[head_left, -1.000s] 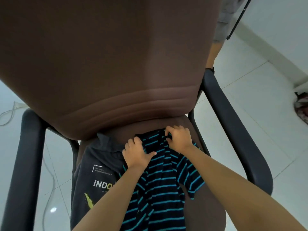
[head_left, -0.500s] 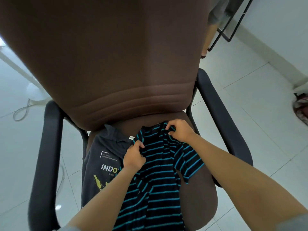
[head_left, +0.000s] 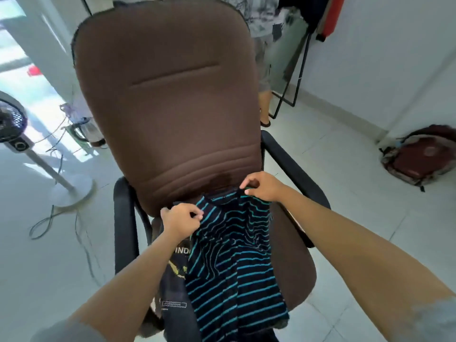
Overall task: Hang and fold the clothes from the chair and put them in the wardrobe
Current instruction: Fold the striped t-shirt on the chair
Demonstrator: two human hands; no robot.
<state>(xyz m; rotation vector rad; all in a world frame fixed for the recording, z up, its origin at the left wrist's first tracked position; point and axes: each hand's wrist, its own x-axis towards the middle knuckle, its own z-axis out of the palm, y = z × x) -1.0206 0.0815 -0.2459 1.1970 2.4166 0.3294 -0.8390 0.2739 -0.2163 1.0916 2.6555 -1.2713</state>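
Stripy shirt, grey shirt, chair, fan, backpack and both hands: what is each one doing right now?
striped shirt: lifted by its top edge, draping over the seat.
grey shirt: lying on the seat, partly covered.
chair: upright.
fan: standing.
backpack: lying on the floor.
left hand: pinching the striped shirt.
right hand: pinching it too.

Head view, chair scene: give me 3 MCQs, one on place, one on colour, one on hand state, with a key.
1. Where does the dark printed shirt lie?
A. on the chair seat, partly under the striped shirt
B. on the floor
C. over the backrest

2. The striped shirt's stripes are
A. red
B. teal
C. yellow

3. The left hand and right hand are
A. both flat and open
B. both pinching the striped shirt's top edge
C. only one on cloth

Key: A, it shows beside the stripes; B, teal on black; B, fingers curl on fabric.
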